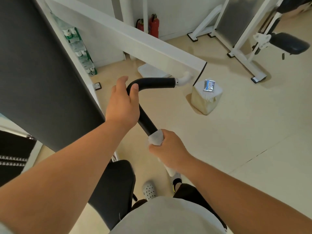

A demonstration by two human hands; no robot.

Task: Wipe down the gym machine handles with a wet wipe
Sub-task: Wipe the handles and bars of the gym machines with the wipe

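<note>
A black padded machine handle bends in the middle of the view, one leg running right to a white joint, the other slanting down towards me. My left hand grips the handle at the bend, thumb over the top. My right hand is closed around the lower leg of the handle with a white wet wipe wrapped between palm and grip. The wipe's upper edge shows above my fingers; the handle below my right hand is hidden.
A dark back pad and black seat stand at the left. A white frame beam crosses above. On the floor stand a wrapped block with a wipe packet on top, two fire extinguishers and another machine.
</note>
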